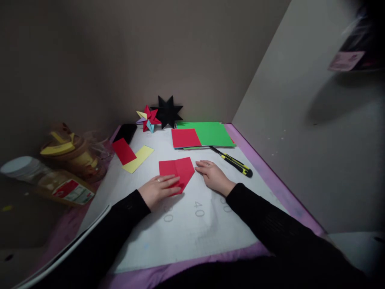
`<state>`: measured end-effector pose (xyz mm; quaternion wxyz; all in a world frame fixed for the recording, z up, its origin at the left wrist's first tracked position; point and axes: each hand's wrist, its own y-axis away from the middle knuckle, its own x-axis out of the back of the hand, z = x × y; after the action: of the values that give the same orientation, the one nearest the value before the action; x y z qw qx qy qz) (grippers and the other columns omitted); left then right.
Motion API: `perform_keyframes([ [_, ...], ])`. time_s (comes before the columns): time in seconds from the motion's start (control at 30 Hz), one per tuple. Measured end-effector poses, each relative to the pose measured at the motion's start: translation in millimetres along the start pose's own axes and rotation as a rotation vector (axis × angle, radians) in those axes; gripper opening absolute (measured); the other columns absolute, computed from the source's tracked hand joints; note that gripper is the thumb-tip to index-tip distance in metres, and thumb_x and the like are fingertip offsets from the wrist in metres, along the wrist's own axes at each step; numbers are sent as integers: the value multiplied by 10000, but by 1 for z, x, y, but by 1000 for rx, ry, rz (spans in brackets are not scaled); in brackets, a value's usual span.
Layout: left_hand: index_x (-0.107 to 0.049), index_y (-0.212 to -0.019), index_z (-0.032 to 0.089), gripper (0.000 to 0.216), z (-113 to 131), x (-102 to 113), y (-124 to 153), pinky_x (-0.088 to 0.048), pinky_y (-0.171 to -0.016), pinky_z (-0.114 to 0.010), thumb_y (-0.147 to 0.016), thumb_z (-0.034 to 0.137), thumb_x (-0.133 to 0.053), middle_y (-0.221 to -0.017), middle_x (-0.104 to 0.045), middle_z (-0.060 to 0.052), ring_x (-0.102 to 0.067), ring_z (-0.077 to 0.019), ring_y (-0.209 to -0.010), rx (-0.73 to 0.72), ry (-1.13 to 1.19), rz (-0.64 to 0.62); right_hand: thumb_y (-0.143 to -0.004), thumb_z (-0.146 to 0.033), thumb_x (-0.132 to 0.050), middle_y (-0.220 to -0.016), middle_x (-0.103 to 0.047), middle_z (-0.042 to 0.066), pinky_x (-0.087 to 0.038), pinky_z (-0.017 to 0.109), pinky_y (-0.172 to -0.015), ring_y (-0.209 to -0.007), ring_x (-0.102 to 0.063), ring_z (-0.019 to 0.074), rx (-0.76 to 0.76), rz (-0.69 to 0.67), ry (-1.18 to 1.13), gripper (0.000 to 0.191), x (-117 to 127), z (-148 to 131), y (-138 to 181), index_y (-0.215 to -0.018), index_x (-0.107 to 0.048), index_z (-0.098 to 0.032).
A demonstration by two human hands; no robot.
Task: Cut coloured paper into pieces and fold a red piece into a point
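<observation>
A red sheet of paper [183, 170], creased down its middle and with its lower right corner folded in, lies on the white mat [186, 237]. My left hand [161, 188] rests flat across its lower left part, fingers stretched out, a ring on one of them. Just off the paper's right edge, my right hand [215, 176] lies on the mat with its fingers extended and nothing in them. To the right of that hand is a black and yellow utility knife [237, 164].
Green paper [215, 134] and a red square [185, 138] are stacked at the back. Left of them stand a black paper star [169, 112] and a multicoloured one [149, 119]. Red [124, 151] and yellow strips [141, 157], a phone [128, 131] and a labelled jar [66, 188] sit leftward.
</observation>
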<state>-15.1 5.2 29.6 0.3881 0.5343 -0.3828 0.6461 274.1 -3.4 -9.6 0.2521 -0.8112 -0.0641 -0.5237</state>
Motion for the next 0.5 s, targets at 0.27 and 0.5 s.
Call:
perform_keyframes([
  [0.27, -507, -1233, 293, 485, -33, 2, 9, -297, -993, -478, -805, 77, -429, -1387, -419, -64, -326, -250, -1295, 234, -189, 94, -819, -92, -447, -1195, -587, 90, -397, 448, -966, -1138, -487, 194, 349, 16, -141, 425, 9, -28, 3, -1219, -527, -211],
  [0.5, -543, -1174, 302, 404, -31, -6, 6, -289, -987, -445, -831, 119, -434, -1289, -535, -19, -404, -209, -1237, 157, -131, 59, -858, -114, -406, -1237, -561, 93, -392, 403, -981, -1173, -474, 165, 391, -198, -140, 371, 3, -37, 4, -1183, -566, -194],
])
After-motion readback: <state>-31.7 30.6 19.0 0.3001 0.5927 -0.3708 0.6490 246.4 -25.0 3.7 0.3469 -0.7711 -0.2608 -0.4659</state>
